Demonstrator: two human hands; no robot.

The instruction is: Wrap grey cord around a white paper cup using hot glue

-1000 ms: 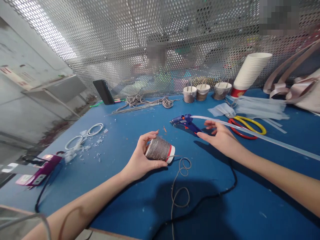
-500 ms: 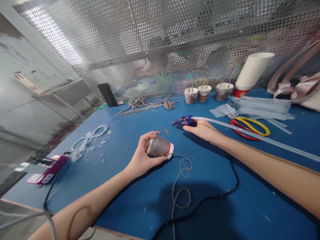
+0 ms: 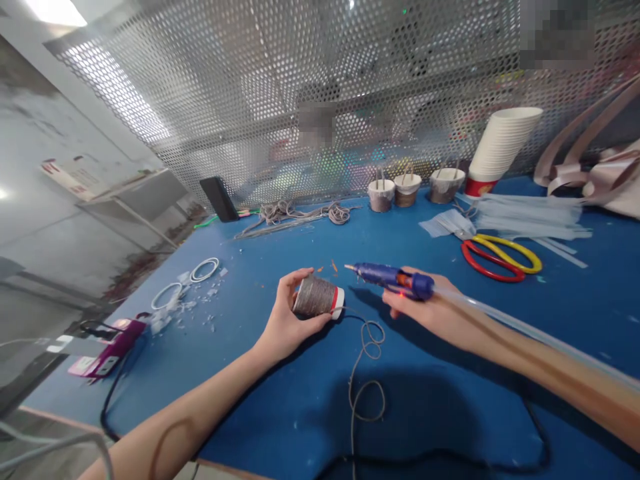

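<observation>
My left hand [image 3: 287,320] is wrapped round a paper cup [image 3: 317,297] lying on its side, most of its wall wound with grey cord. A red band and the white rim show at its right end. From the rim, loose grey cord [image 3: 367,383] runs in loops down the table. My right hand [image 3: 430,307] grips a blue hot glue gun [image 3: 387,275], its nozzle pointing left towards the cup but apart from it. A small red light glows on the gun, and a long clear glue stick [image 3: 505,320] sticks out of its back.
Several cord-wrapped cups [image 3: 381,195], stacked paper cups [image 3: 505,147], scissors [image 3: 500,257] and glue sticks [image 3: 535,217] lie at the back right. Grey cord bundles [image 3: 280,213] and a phone [image 3: 219,199] stand before a perforated metal screen [image 3: 240,100]. A purple power strip [image 3: 107,350] sits left.
My right hand has lifted the glue gun off the table and brought it nearer, its nozzle now closer to the cup's height. My left hand still holds the cup in about the same place.
</observation>
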